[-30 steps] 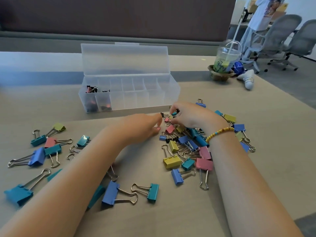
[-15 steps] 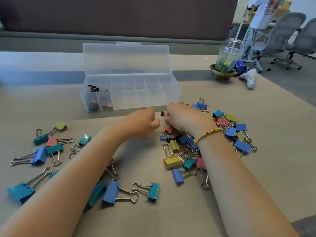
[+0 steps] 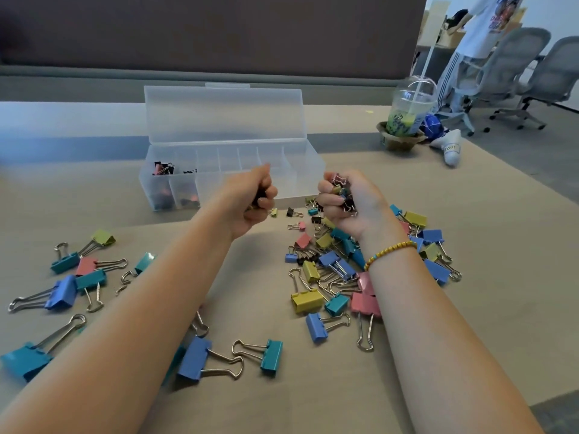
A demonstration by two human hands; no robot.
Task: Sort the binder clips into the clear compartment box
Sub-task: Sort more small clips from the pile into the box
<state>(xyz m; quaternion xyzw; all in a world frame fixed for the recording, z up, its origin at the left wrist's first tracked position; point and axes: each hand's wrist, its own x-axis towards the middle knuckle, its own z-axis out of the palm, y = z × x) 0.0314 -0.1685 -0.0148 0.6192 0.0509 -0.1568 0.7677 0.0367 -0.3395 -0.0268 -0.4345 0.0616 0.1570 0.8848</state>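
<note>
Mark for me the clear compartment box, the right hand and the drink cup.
clear compartment box [image 3: 300, 158]: head view, bare right end of its rim.
right hand [image 3: 357, 205]: head view, middle of the hand, closed on small clips.
drink cup [image 3: 407, 111]: head view, its clear side wall.

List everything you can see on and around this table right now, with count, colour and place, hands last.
compartment box: one, clear, lid open, far centre; small clips in its two left compartments
binder clips: many, blue, teal, yellow, pink, black, scattered left and right on the table
drink cup: one, clear, green drink, far right
office chairs: two, grey, background right
left hand: closed on dark clips
right hand: holding a handful of small clips
</note>
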